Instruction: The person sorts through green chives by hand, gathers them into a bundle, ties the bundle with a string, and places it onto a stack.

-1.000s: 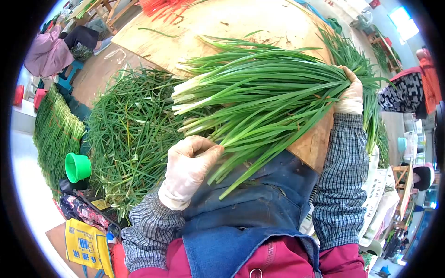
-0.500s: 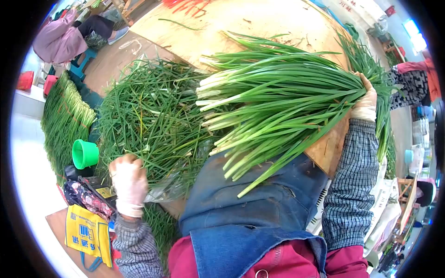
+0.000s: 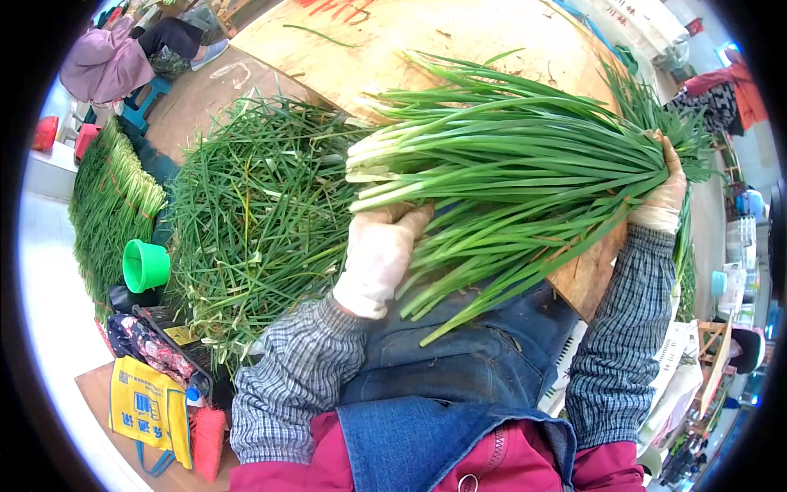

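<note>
— Your right hand (image 3: 662,193) is closed round the leafy end of the green bunch (image 3: 516,148), though leaves cover some of its fingers.

— And your left hand (image 3: 379,256)? It's curled beside the pale stem ends (image 3: 369,168), fingertips partly lost among the stalks; I can't tell whether they pinch 1.

— Your green bunch spreads over the wooden board (image 3: 484,29), between your 2 hands. The red strands (image 3: 334,10) are cut off by the top edge.

— 0.5 s ago your left hand was over the loose pile (image 3: 254,213); now it's at the stems, while your right hand has kept its grip.
</note>
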Demonstrator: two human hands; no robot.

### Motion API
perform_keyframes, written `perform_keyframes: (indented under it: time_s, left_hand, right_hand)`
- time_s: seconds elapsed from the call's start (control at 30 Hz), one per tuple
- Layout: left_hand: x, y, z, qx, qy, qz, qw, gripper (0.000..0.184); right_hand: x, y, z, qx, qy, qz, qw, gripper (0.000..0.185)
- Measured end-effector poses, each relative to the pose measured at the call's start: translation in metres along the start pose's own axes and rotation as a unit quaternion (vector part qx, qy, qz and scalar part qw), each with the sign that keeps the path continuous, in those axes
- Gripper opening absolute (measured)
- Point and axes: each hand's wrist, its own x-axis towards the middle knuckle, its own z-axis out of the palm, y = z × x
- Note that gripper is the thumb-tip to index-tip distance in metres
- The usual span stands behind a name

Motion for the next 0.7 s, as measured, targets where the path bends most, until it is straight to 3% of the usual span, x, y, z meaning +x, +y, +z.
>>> perform_keyframes:
  time_s: [0.07,0.1,0.13,0.2,0.27,0.3,0.33,0.37,0.4,0.43,0.47,0.53,0.6,0.67,0.7]
  left_hand:
    - [-0.011,0.007,-0.003,-0.021,0.039,-0.032,0.999,0.025]
    - [-0.014,0.014,0.000,-0.134,0.070,-0.043,0.988,0.023]
    - [-0.016,0.014,-0.009,0.088,0.078,0.029,0.993,0.021]
    - [-0.009,-0.007,-0.013,0.215,0.116,0.262,0.934,0.018]
    - [-0.023,0.002,-0.035,0.291,0.151,0.174,0.928,0.007]
    - [-0.024,-0.006,-0.060,0.439,0.191,0.221,0.849,0.015]
    - [-0.028,-0.016,-0.087,0.457,0.211,0.210,0.838,0.022]
    - [-0.038,-0.023,-0.119,0.588,0.217,0.216,0.749,0.022]
    - [-0.051,-0.037,-0.155,0.713,0.186,0.157,0.658,0.025]
    - [-0.063,-0.027,-0.167,0.791,0.119,-0.046,0.599,0.025]
    - [-0.071,-0.024,-0.169,0.842,0.110,-0.030,0.528,0.016]
    - [-0.078,-0.012,-0.139,0.763,0.093,0.148,0.622,0.008]
    - [-0.072,0.002,-0.089,0.522,0.046,0.338,0.781,0.015]
    - [-0.063,0.025,-0.045,0.551,-0.071,0.231,0.799,0.022]
    - [-0.056,0.024,-0.031,0.520,-0.081,0.173,0.833,0.024]
  right_hand:
    - [-0.012,-0.004,0.014,0.020,-0.044,0.009,0.999,0.019]
    - [-0.015,-0.004,0.019,0.029,-0.059,0.009,0.998,0.019]
    - [-0.017,-0.003,0.022,0.039,-0.075,0.008,0.996,0.019]
    - [-0.014,0.001,0.017,0.012,-0.048,-0.012,0.999,0.019]
    - [-0.011,0.001,0.013,0.023,-0.075,0.005,0.997,0.019]
    - [-0.007,-0.001,0.011,-0.014,-0.009,-0.001,1.000,0.019]
    - [-0.005,-0.001,0.008,-0.004,-0.013,0.003,1.000,0.018]
    - [-0.005,0.000,0.004,0.005,-0.014,0.006,1.000,0.018]
    - [-0.004,-0.001,-0.002,0.014,-0.014,0.010,1.000,0.018]
    - [-0.003,-0.001,-0.003,-0.014,0.038,-0.003,0.999,0.017]
    - [-0.003,0.000,-0.003,-0.010,0.026,-0.003,1.000,0.017]
    - [-0.006,0.002,-0.001,-0.003,0.002,-0.005,1.000,0.017]
    - [-0.008,0.002,0.006,-0.015,0.026,-0.009,1.000,0.018]
    - [-0.006,0.001,0.009,-0.025,0.052,-0.016,0.998,0.018]
    - [-0.003,-0.001,0.002,-0.011,0.030,0.003,0.999,0.018]
